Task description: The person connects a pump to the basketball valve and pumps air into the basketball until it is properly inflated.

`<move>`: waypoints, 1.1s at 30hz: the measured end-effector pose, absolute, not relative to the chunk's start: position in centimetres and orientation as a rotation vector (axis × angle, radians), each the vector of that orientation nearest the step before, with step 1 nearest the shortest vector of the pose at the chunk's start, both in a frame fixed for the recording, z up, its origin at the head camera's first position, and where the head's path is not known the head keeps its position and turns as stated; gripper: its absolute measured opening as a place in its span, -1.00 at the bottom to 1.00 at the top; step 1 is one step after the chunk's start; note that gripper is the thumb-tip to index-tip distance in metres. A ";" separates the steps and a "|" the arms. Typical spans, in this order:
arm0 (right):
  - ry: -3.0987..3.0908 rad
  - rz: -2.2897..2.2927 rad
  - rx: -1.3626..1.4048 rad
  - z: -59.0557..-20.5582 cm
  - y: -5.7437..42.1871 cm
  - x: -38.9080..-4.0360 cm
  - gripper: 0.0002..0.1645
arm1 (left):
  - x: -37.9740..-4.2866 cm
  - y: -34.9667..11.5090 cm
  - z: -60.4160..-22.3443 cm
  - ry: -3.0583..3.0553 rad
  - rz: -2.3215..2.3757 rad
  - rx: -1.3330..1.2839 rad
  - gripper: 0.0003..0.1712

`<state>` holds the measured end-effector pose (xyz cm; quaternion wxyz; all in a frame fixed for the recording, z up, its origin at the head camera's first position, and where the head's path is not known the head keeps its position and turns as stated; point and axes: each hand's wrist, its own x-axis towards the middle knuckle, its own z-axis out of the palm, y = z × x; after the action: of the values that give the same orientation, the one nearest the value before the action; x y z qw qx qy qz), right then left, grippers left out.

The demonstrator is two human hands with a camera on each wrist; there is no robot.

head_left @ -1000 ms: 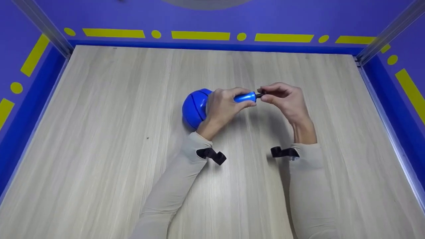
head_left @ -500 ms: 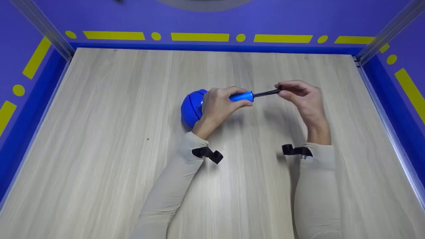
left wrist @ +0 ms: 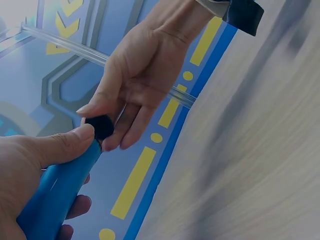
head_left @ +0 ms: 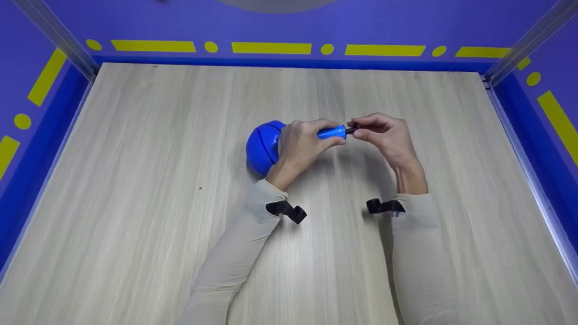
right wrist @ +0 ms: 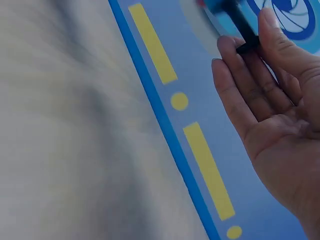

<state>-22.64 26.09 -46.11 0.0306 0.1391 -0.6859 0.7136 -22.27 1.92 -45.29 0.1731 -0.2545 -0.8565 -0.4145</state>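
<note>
My left hand (head_left: 300, 143) grips the blue barrel of a hand pump (head_left: 333, 132), with the thumb along its side in the left wrist view. Beyond the barrel's right end, my right hand (head_left: 393, 139) pinches the pump's black plunger handle (left wrist: 101, 127) between thumb and fingers. Only a short length of the black plunger rod (right wrist: 240, 22) shows outside the barrel. A blue ball with black lines (head_left: 262, 148) sits just left of my left hand, partly covered by it. Where the pump's other end meets the ball is hidden behind that hand.
Under both arms lies a pale wood-grain table (head_left: 149, 189). Blue-purple panels (head_left: 266, 27) with yellow marks stand along its back and sides. Black camera mounts (head_left: 289, 211) stick out from both sleeve cuffs.
My right hand drew the plunger out to the right half a second ago, and it is now back near the barrel with the rod mostly inside. The left hand and ball barely shifted.
</note>
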 end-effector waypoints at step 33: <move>-2.088 2.225 0.419 -45.8 26.0 -22.4 -0.71 | -22.0 2.6 -45.3 -2.373 -1.191 -0.720 -0.59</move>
<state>-22.43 25.99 -45.78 0.0308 0.1361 -0.6775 0.7221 -21.98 2.57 -45.31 0.1940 -0.2567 -0.8463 -0.4247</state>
